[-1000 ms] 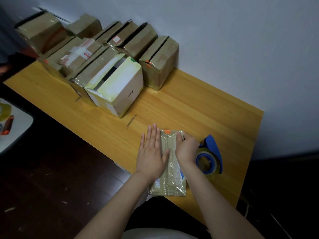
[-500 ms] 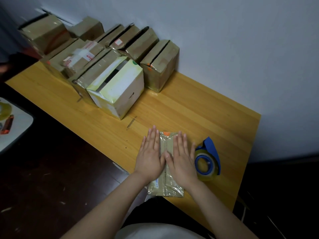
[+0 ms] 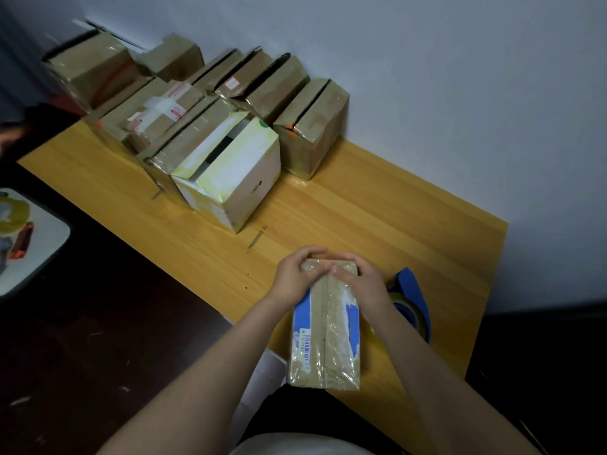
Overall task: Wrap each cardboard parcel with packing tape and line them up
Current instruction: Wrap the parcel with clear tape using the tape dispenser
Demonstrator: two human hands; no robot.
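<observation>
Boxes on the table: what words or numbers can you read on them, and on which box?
"6": beside the barcode on the brown tape-wrapped cardboard parcel nearest the camera; the barcode's other digits are too small.
Red-and-white stickers on a brown cardboard box in the row: blurred, unreadable.
Small pink label on a brown box by the wall: blurred.
Dark mark on the white cardboard box: too small to read.
</observation>
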